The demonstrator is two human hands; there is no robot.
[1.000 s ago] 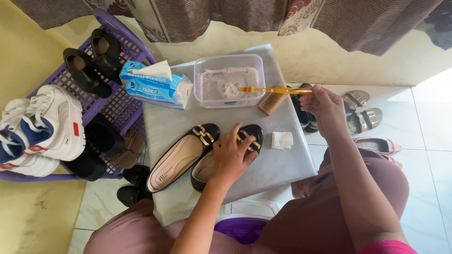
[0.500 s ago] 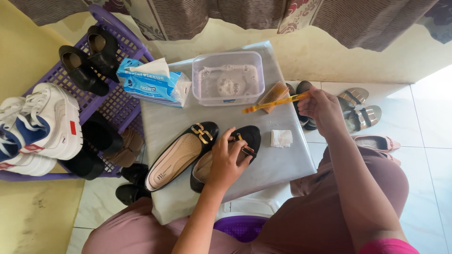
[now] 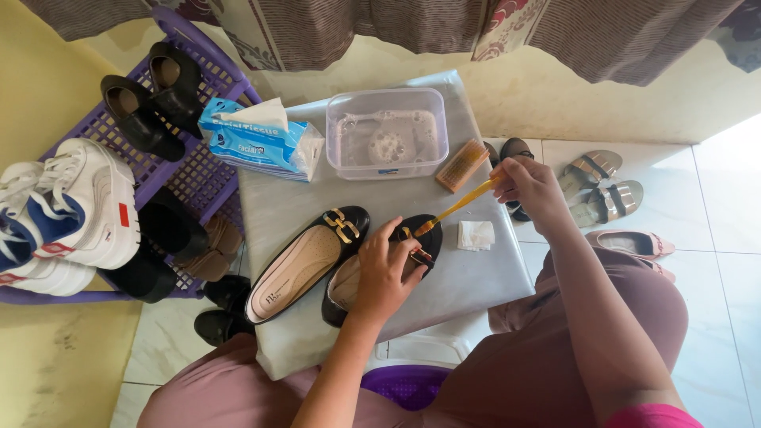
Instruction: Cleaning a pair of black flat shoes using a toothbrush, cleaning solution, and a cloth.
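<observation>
My left hand (image 3: 386,273) presses down on a black flat shoe (image 3: 426,230) with a gold buckle, lying on a small table covered in grey cloth (image 3: 491,277). My right hand (image 3: 533,188) holds a yellow toothbrush (image 3: 460,208), its head touching the toe of that shoe. The matching black flat (image 3: 305,261) lies just left of it, insole up. A clear plastic tub (image 3: 387,133) with soapy water stands at the back of the table.
A blue tissue pack (image 3: 258,143), a wooden brush (image 3: 463,165) and a folded white wipe (image 3: 476,235) lie on the table. A purple shoe rack (image 3: 198,170) with white sneakers (image 3: 75,206) and black shoes stands left. Sandals (image 3: 604,189) lie on the tiled floor right.
My right hand has brought the toothbrush down from the tub to the toe of the shoe under my left hand. My left hand has stayed on the shoe.
</observation>
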